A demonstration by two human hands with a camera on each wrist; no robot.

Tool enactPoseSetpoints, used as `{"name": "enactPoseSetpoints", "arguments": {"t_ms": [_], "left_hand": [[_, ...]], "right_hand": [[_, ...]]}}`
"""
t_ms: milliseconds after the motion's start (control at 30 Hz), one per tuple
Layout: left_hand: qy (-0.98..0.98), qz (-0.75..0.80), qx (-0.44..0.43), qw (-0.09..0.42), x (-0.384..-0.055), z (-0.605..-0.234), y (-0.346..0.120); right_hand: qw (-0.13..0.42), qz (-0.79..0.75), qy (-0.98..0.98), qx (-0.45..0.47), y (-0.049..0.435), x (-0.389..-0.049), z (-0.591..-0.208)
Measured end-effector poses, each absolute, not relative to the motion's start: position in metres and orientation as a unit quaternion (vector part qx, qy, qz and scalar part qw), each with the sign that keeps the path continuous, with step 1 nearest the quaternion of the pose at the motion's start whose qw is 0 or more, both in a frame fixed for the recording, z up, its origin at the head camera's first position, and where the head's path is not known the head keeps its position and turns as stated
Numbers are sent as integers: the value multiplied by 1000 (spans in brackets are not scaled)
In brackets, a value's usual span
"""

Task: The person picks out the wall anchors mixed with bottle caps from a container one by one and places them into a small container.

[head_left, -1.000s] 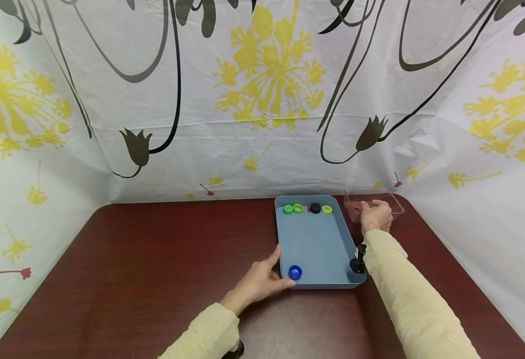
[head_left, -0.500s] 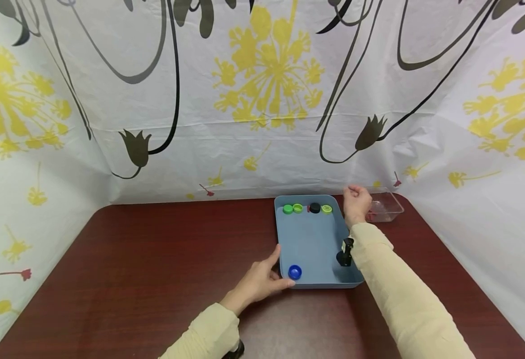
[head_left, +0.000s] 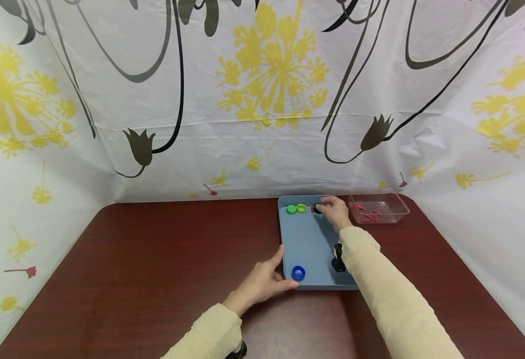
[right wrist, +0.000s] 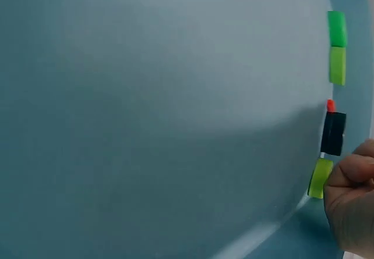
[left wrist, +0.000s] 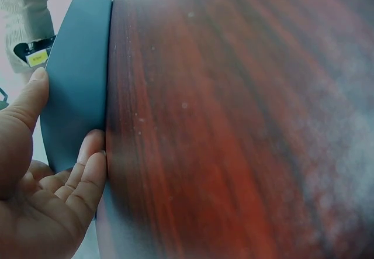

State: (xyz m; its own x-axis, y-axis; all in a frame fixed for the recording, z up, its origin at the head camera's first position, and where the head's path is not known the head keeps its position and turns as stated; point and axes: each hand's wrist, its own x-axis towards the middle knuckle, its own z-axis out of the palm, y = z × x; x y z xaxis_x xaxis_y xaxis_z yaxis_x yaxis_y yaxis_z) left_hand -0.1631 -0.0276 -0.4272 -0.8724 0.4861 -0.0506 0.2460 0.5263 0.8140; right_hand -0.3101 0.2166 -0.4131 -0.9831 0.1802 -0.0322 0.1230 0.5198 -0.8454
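My left hand grips the near left corner of a blue-grey tray. In the left wrist view, its thumb and fingers bear on two outer walls of that tray. At the far end, my right hand is curled over the row of caps, its fingertips together. It appears to pinch a small red piece, mostly hidden by the fingers. In the right wrist view, the row shows a green cap, a lime cap, a red stick, a black cap and a yellow-green cap beside that hand.
A clear plastic box with several red sticks stands right of the tray. A blue cap lies in the tray's near left corner. Patterned cloth hangs behind the dark wooden table.
My right hand has left the clear box and moved left over the tray's far end, above the caps. The left hand keeps its hold on the tray corner.
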Motion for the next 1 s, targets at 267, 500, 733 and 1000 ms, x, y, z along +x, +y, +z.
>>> {"name": "enactPoseSetpoints", "arguments": {"t_ms": [267, 500, 733, 1000], "left_hand": [[860, 444, 207, 141, -163, -427, -27], [863, 441, 204, 142, -164, -427, -28], [860, 446, 202, 147, -164, -428, -27], [859, 447, 203, 141, -165, -429, -27]], "right_hand": [[4, 407, -913, -37, 212, -317, -416], [-4, 362, -932, -1, 210, -322, -417], [-6, 318, -948, -10, 211, -322, -416], [-4, 272, -962, -34, 207, -324, -412]]}}
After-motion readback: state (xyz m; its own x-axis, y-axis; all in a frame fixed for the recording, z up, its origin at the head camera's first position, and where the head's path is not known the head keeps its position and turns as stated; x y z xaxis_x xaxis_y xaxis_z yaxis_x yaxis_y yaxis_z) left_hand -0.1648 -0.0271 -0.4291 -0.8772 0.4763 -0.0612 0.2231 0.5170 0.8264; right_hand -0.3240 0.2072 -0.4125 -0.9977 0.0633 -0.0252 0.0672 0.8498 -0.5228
